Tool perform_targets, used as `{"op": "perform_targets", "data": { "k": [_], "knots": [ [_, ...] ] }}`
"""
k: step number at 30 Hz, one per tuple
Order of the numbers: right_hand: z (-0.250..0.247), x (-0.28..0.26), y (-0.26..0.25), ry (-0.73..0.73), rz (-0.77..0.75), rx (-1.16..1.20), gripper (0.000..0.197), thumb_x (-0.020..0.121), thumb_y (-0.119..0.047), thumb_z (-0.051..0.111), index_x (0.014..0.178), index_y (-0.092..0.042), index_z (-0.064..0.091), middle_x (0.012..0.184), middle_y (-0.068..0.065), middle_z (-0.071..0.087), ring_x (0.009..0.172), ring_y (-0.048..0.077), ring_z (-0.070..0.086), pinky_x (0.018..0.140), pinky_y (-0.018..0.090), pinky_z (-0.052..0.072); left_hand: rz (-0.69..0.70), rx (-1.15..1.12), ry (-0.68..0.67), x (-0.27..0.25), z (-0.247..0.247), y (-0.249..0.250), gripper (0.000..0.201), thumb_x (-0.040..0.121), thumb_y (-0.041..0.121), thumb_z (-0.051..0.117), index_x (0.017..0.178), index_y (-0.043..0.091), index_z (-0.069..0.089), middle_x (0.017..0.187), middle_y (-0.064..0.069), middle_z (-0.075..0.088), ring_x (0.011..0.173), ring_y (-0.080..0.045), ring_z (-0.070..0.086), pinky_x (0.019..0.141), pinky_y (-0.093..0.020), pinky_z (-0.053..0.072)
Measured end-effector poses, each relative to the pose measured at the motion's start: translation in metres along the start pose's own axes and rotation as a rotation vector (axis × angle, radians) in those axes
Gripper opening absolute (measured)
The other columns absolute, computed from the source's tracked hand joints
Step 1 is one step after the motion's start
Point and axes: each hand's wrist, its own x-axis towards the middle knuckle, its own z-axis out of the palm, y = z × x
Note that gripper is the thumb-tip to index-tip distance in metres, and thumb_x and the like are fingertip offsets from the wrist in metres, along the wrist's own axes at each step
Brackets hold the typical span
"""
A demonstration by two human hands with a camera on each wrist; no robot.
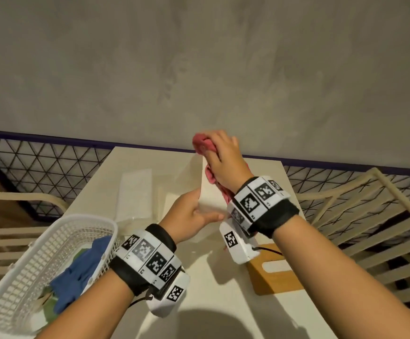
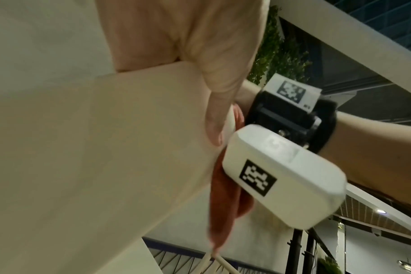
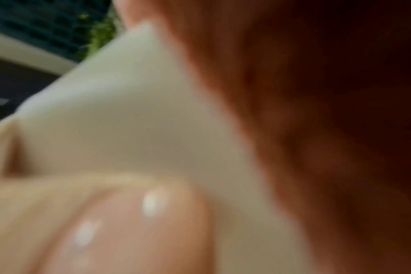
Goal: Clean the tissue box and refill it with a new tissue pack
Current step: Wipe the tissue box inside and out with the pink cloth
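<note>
Two hands work above the table (image 1: 223, 285) in the head view. Your left hand (image 1: 189, 216) grips the near end of the box (image 1: 210, 192), a cream-white body held off the table and tilted, thumb on the upper face and fingers wrapped underneath. Your right hand (image 1: 223, 162) is closed around a bunched pink cloth (image 1: 202, 143) and presses it against the far top edge of the box; more of the cloth hangs down the box's right side to your wrist. A wooden lid (image 1: 277, 272) with a white oval slot lies flat on the table, near right, apart from the box. A pack (image 1: 135, 196) in clear wrap lies on the table to the left of the box. A white basket (image 1: 40, 265) sits at the near-left table edge and holds a blue cloth (image 1: 76, 272). In the left wrist view, your left hand (image 2: 200, 55) is clamped on the box (image 2: 94, 148), with the thumb (image 2: 214, 128) lying along the box wall. The cloth (image 2: 223, 200) hangs just beyond that wall, beside the white camera housing (image 2: 282, 176) on your right wrist. The right wrist view is heavily blurred: the box (image 3: 129, 120) fills the centre, the cloth (image 3: 317, 129) covers the right side against it, and a fingertip (image 3: 134, 222) of the other hand rests on the box at lower left. You cannot tell the right hand's grip from this view.
</note>
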Motion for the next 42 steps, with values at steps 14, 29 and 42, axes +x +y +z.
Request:
{"op": "perform_targets", "data": {
  "k": [14,29,42],
  "knots": [
    [0.005,-0.021,0.012,-0.048,0.029,-0.083,0.051,0.086,-0.022,0.026,0.135,-0.021,0.039,0.132,0.005,0.047,0.113,0.028,0.04,0.088,0.027,0.022,-0.061,0.06,-0.047,0.0,-0.009,0.0,0.035,0.069,0.016,0.076,0.101,0.019,0.061,0.103,-0.004,0.07,0.099,-0.02,0.065,0.094,-0.039,0.048],
    [-0.001,-0.039,0.005,-0.04,0.194,0.173,0.041,0.098,-0.025,0.028,0.138,-0.02,0.034,0.141,0.003,0.033,0.127,0.022,0.025,0.089,0.011,0.013,-0.082,-0.211,0.059,0.009,-0.035,0.01,0.046,0.075,-0.001,0.068,0.116,0.014,0.057,0.102,0.008,0.066,0.089,0.003,0.063,0.084,-0.015,0.051],
    [-0.007,-0.053,-0.014,-0.019,-0.19,0.022,0.04,0.087,-0.024,0.032,0.118,-0.024,0.057,0.126,-0.01,0.055,0.103,0.013,0.033,0.085,0.022,0.02,0.004,-0.285,0.099,0.011,-0.029,0.016,0.043,0.071,-0.014,0.064,0.103,0.012,0.055,0.085,0.004,0.063,0.069,0.01,0.062,0.064,-0.007,0.048]
  ]
}}
